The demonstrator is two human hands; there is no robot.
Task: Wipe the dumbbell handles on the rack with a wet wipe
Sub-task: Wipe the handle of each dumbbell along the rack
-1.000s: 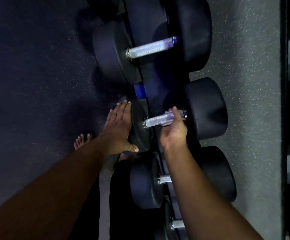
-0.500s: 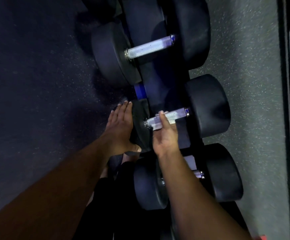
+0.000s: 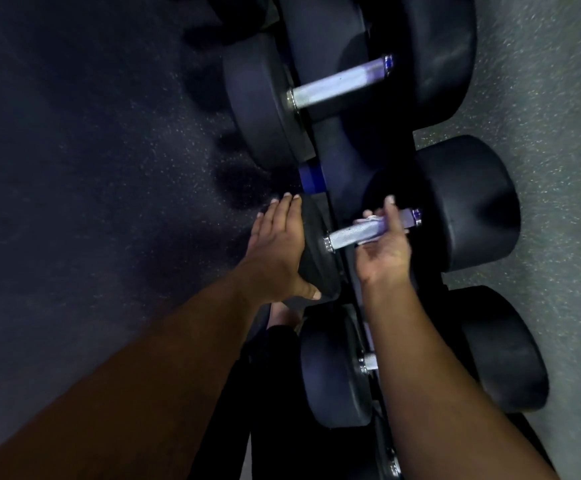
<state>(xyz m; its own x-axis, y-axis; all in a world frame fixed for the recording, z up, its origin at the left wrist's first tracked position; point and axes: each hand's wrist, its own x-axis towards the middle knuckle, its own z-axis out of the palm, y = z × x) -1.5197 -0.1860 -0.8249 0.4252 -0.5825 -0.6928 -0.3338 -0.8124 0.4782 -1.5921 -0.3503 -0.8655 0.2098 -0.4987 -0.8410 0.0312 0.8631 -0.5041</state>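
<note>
- Since half a second back, our right hand (image 3: 384, 252) has slid the wet wipe (image 3: 372, 220) from the near end of the middle dumbbell handle (image 3: 346, 233) toward the far head.
- Right hand: fingers curled under the bar, wipe pinched against it; likely wrapped so one pass covers the knurl all round.
- Left hand (image 3: 277, 251): fingers straight and together, palm flat on the near dumbbell head (image 3: 316, 251), probably to stop it rolling on the rack (image 3: 320, 157).
- Upper handle (image 3: 341, 82) and lower handle (image 3: 368, 362) untouched now.

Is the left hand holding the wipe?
No, the left hand rests flat on the dumbbell's end; the right hand holds the wipe on the handle.
</note>
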